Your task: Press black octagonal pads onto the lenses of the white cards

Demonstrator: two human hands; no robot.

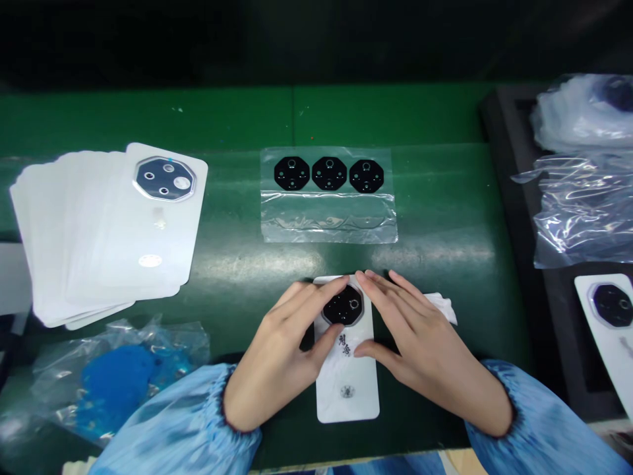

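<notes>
A white phone back panel (346, 402) lies flat near the table's front edge, with dark characters and a small round emblem on it. In the frame at its top sits a black octagonal camera lens cover (343, 306). My left hand (287, 349) is curved round the cover's left side, index fingertip at its upper edge and thumb tip at its lower edge. On the other side, my right hand (420, 336) has its fingers stretched out, index fingertip near the cover's upper right edge. Its thumb rests on or just above the panel, below the cover.
Three black lens covers (329, 173) lie on a clear plastic bag (329, 218). A fanned stack of white back panels (99, 231) is at left, above a bag of blue material (116, 379). Right are a dark tray (509, 198), clear bags (588, 204), another fitted panel (601, 336) and white tissue (442, 307).
</notes>
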